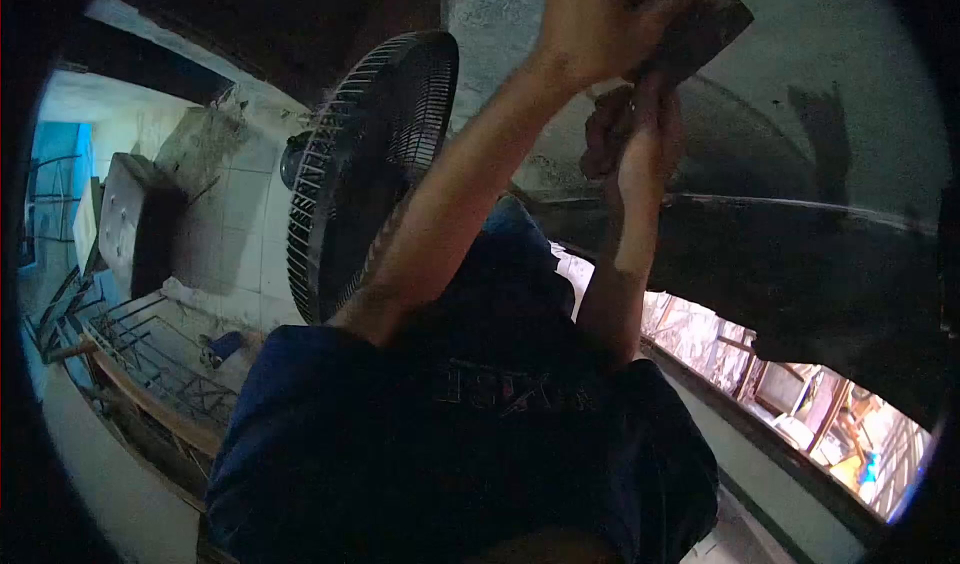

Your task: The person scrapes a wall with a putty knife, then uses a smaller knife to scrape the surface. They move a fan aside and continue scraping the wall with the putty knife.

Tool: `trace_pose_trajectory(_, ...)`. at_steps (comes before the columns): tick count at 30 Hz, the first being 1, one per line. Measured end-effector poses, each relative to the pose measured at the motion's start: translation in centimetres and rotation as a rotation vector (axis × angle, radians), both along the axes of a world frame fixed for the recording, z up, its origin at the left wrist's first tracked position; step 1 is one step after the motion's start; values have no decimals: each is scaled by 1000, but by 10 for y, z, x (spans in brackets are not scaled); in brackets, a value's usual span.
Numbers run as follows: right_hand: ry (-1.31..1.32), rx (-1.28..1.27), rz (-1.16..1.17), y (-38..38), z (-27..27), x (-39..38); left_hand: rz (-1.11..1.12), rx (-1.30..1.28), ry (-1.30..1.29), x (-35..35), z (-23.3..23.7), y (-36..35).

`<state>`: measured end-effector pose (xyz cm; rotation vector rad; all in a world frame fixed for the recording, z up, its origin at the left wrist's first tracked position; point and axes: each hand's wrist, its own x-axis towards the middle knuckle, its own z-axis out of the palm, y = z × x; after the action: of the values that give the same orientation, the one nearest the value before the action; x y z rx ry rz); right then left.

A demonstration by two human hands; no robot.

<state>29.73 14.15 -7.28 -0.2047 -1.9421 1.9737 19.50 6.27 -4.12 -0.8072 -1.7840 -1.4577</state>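
Note:
My left hand point(625, 19) is closed on a dark, flat, square-cornered piece point(718, 22), its thumb lying across the near face. Just below, my right hand point(637, 129) has its fingers curled, with a digit pressed up against the lower corner of the same piece. Both arms reach up and forward from my dark shirt point(480, 434). Behind the hands spreads a dull grey-green surface point(790, 44) that carries shadows of them. What the piece is made of does not show in this dim light.
A black caged fan point(385, 154) stands close beside my left forearm. Farther left are a tufted cushion point(135, 224) and a metal frame point(150, 354) over a tiled area. Past a ledge point(760, 444) at the lower right lies a bright area of cluttered wooden pieces point(800, 394).

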Motion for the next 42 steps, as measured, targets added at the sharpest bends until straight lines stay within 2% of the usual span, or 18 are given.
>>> trace_pose_trajectory(2,-20,71,-73,3,-3,0,-137,-74,-265,10,4,-1)
trace_pose_trajectory(4,-45,2,-45,8,-17,-2,-108,-51,-226,-1,-18,8)
trace_pose_trajectory(6,-68,71,-63,7,-16,-6,-74,-20,-187,-11,-27,11)
trace_pose_trajectory(8,-44,157,-86,7,-15,-14,-41,-114,-372,-12,-13,0)
trace_pose_trajectory(10,7,206,-109,7,-28,-22,-90,-72,-483,-17,-11,-5)
trace_pose_trajectory(11,51,222,-118,6,-29,-27,-87,8,-462,-23,-18,-4)
trace_pose_trajectory(12,11,97,-66,5,-27,-32,-85,86,-443,-29,-24,-1)
trace_pose_trajectory(13,-33,-33,-6,11,-29,-36,-90,94,-406,-31,-27,6)
trace_pose_trajectory(14,2,-24,-4,18,-30,-44,-85,88,-420,-32,-27,11)
trace_pose_trajectory(17,91,40,-108,24,-41,-88,-106,126,-402,-60,-44,21)
trace_pose_trajectory(19,196,268,-252,30,-34,-102,-125,159,-373,-66,-43,23)
trace_pose_trajectory(22,167,442,-250,42,-23,-128,-117,143,-404,-86,-40,21)
trace_pose_trajectory(25,192,484,-239,33,-15,-141,5,270,-379,-108,-37,15)
trace_pose_trajectory(28,103,585,-236,39,-21,-143,-59,451,-433,-122,-35,8)
trace_pose_trajectory(31,172,590,-193,52,-17,-144,-53,459,-503,-125,-39,13)
trace_pose_trajectory(33,208,568,-195,53,-20,-142,-122,626,-550,-124,-37,13)
trace_pose_trajectory(37,306,593,-244,51,-27,-151,-128,570,-559,-125,-38,6)
trace_pose_trajectory(42,260,601,-236,48,-39,-142,-70,775,-455,-126,-47,4)
